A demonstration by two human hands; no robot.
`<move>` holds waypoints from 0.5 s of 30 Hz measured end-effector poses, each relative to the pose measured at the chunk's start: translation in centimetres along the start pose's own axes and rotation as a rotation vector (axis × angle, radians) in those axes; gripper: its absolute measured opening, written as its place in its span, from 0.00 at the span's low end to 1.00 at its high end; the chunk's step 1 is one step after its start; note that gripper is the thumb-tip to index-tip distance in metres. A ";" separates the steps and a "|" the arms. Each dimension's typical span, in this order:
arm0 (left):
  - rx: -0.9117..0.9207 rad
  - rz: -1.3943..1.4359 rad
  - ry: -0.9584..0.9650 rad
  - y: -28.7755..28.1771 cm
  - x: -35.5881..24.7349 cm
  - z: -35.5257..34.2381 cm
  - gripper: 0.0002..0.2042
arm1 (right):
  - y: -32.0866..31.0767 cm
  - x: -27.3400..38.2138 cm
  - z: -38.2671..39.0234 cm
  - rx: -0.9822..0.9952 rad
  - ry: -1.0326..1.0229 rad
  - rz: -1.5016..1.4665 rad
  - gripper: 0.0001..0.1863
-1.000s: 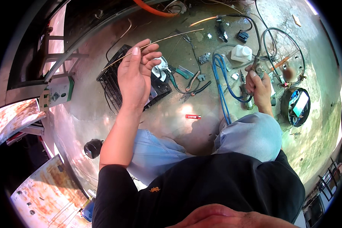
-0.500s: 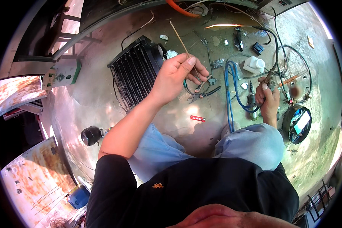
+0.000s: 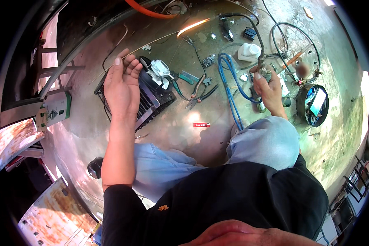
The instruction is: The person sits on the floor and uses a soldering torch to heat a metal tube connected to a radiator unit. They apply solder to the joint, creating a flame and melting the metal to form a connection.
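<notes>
My left hand (image 3: 123,88) is raised at the left, pinching a thin tan metal rod (image 3: 151,42) between thumb and fingers, the other fingers loosely curled. The rod slants up to the right, its far end at the tip of an orange flame (image 3: 194,26). That flame comes from a gas torch (image 3: 260,53) with a long curved dark neck. At the right, my right hand (image 3: 269,92) is wrapped round the torch's handle, by its valve. Blue hoses (image 3: 228,78) hang in loops beside this hand. Under my left hand lies a black finned condenser (image 3: 149,104) with a fan.
Pliers (image 3: 199,96) and a red lighter (image 3: 201,124) lie on the concrete floor between my hands and knees. A white plastic bottle (image 3: 249,52) stands beyond the torch hand. At the right sits a round black container (image 3: 312,105) of tools. An orange hose (image 3: 151,13) runs along the far side.
My left hand has moved left, swinging the rod from steep to a shallow slant with its end at the flame. The torch neck now tilts left, and the flame looks brighter. The view has shifted.
</notes>
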State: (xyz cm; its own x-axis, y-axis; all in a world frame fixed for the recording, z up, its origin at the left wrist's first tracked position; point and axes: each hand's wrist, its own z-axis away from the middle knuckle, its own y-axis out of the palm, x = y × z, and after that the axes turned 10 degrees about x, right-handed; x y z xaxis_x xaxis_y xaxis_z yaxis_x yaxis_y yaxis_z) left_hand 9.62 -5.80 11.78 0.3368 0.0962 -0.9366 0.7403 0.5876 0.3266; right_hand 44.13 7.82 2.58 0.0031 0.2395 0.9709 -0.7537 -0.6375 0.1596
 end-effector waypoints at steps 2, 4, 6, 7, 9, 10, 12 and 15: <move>0.025 0.022 -0.012 0.0 0.0 0.1 0.18 | -0.1 -0.1 0.2 -0.004 0.032 0.028 0.11; 0.072 0.039 -0.018 0.2 0.1 0.2 0.18 | 0.0 -0.3 0.1 -0.013 0.020 0.124 0.10; 0.074 0.028 -0.010 0.3 0.2 0.2 0.18 | 0.2 -0.4 -0.2 -0.029 -0.038 0.284 0.10; 0.083 0.032 -0.006 0.3 0.3 0.2 0.18 | 0.3 -0.3 -0.3 -0.030 -0.044 0.298 0.10; 0.096 0.031 -0.006 0.4 0.4 0.2 0.19 | 0.6 0.0 -0.4 -0.033 -0.056 0.324 0.10; 0.100 0.028 -0.010 0.6 0.4 0.3 0.19 | 0.7 0.3 -0.4 -0.033 -0.051 0.318 0.10; 0.104 0.020 -0.013 1.0 0.4 0.3 0.19 | 0.9 0.7 -0.3 -0.032 -0.041 0.307 0.09; 0.098 0.006 -0.010 1.5 0.6 0.4 0.19 | 0.8 0.7 -0.5 -0.015 -0.058 0.262 0.08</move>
State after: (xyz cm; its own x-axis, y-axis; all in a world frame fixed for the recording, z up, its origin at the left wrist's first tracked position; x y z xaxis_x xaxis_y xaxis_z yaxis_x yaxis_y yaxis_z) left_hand 11.15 -5.19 11.72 0.3465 0.0913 -0.9336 0.7915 0.5056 0.3432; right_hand 43.24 7.84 3.32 -0.1559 0.0247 0.9875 -0.7434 -0.6612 -0.1008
